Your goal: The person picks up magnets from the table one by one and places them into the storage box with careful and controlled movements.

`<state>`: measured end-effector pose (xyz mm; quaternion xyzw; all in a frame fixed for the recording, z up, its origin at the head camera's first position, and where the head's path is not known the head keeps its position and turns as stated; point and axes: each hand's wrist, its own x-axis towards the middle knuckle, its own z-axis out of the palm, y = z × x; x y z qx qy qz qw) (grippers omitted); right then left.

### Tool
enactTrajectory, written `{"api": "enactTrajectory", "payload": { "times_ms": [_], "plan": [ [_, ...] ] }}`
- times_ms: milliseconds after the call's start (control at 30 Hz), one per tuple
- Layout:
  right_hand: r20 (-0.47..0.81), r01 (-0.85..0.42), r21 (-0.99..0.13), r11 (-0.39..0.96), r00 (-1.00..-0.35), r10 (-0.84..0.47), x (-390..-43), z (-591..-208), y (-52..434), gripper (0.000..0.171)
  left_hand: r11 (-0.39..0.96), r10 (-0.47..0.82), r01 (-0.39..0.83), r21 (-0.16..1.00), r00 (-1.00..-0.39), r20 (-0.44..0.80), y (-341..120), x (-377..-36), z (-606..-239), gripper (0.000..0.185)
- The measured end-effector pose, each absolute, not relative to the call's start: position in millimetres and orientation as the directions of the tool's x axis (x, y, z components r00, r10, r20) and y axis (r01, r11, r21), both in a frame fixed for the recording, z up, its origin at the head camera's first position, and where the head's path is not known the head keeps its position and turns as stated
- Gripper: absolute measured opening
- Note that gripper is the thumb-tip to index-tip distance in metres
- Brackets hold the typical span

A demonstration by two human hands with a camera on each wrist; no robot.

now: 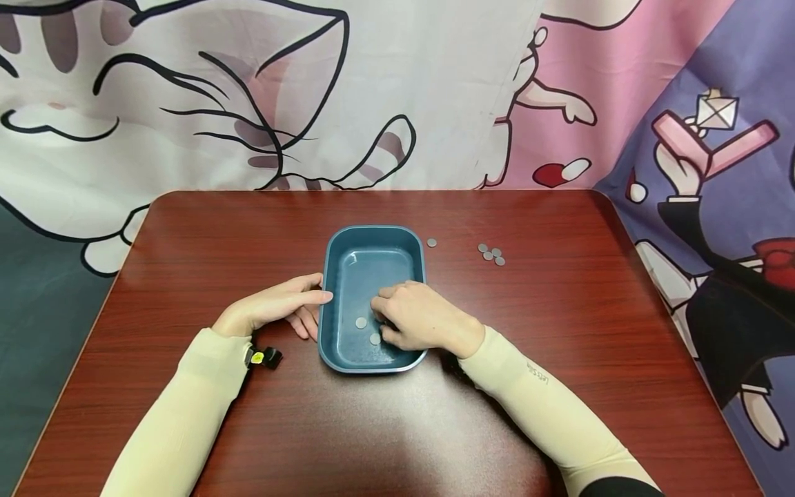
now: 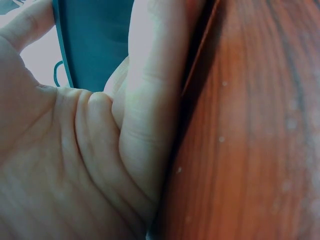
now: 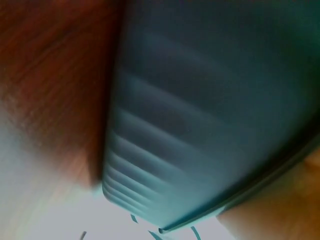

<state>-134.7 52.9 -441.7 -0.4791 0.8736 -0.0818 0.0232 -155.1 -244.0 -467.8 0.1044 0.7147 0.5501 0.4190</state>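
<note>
A blue rectangular container (image 1: 348, 276) with rounded corners stands on the table. Two small round silver coins (image 1: 361, 322) lie on its floor. My left hand (image 1: 279, 304) rests against the container's left side, thumb over the rim and the other fingers fairly straight along the outside. In the left wrist view that palm (image 2: 65, 150) faces the container's dark wall (image 2: 95, 45). Reaching over the right rim, my right hand (image 1: 422, 317) has its fingers bent down inside, beside the coins. Its fingertips are hidden, so whether they hold a coin does not show. The right wrist view shows the container's ribbed outer wall (image 3: 165, 125).
On the brown wooden table (image 1: 248, 414), a single coin (image 1: 431, 243) lies just right of the container's far corner. Farther right is a cluster of several coins (image 1: 488, 255). A cartoon-printed curtain (image 1: 447, 90) hangs behind the table's far edge.
</note>
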Motion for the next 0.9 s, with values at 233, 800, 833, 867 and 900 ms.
{"api": "enactTrajectory", "payload": {
  "times_ms": [233,800,833,867,900],
  "plan": [
    [0.029,-0.832,-0.197,0.518,-0.534,-0.845,-135.8,-432.6,57.1,0.011,0.371,0.612,-0.309,0.876,-0.627,-0.481,-243.7,-155.7,-468.6,0.051],
    [0.095,-0.825,-0.220,0.521,-0.549,-0.830,-143.9,-412.8,71.2,0.007,0.369,0.611,-0.303,0.879,-0.633,-0.475,-245.7,-155.2,-470.1,0.050],
    [0.103,-0.825,-0.222,0.519,-0.549,-0.829,-144.4,-411.8,72.1,0.007,0.369,0.611,-0.303,0.879,-0.633,-0.475,-245.6,-155.3,-470.2,0.050],
    [0.113,-0.826,-0.220,0.519,-0.550,-0.827,-145.1,-411.2,73.0,0.007,0.369,0.612,-0.302,0.879,-0.633,-0.475,-245.5,-155.5,-470.2,0.050],
    [0.124,-0.827,-0.217,0.519,-0.551,-0.826,-145.7,-410.6,74.0,0.007,0.369,0.612,-0.301,0.879,-0.633,-0.474,-245.3,-155.7,-470.5,0.050]
  ]
}}
